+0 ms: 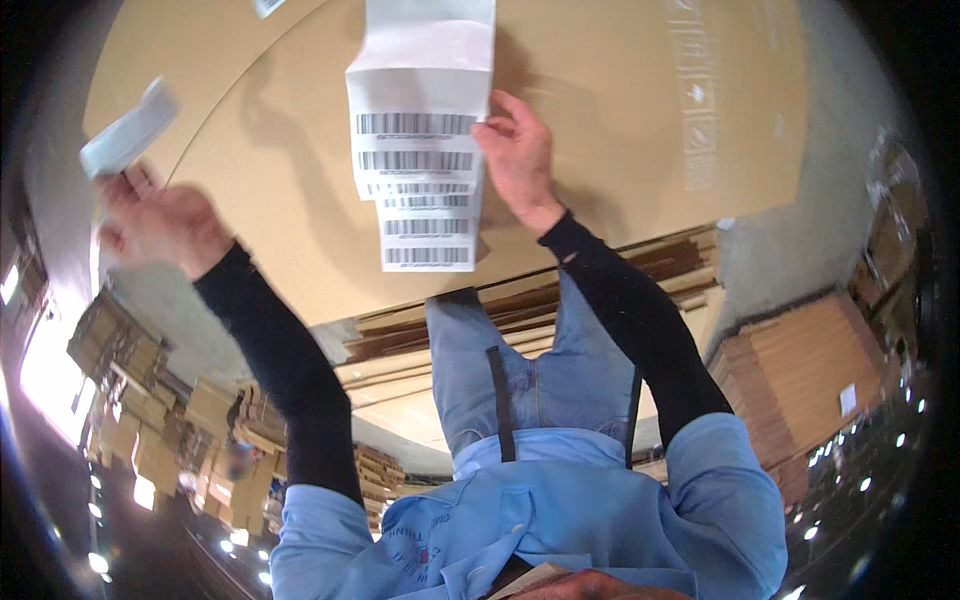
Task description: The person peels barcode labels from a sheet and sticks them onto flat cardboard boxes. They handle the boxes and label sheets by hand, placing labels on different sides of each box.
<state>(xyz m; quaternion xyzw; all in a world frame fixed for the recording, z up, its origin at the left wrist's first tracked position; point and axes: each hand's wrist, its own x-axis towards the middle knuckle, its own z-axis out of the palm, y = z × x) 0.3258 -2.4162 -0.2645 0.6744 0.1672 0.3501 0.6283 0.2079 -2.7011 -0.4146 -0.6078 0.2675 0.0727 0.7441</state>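
Observation:
A long white strip of barcode labels (428, 120) lies folded over the big flat cardboard surface (600, 130), and its lower end hangs toward me. My right hand (518, 160) pinches the strip's right edge between thumb and fingers. Out to the left, my left hand (165, 220) is blurred by motion. At its fingertips is a curled white label (130, 130), held up near the cardboard's left edge; the print on it is not readable.
Flat cardboard sheets (540, 310) are stacked just under the near edge, close to my legs. A brown cardboard stack (800, 370) stands at the right. Many boxes (130, 400) are piled at the lower left. Another label (268, 6) shows at the top edge.

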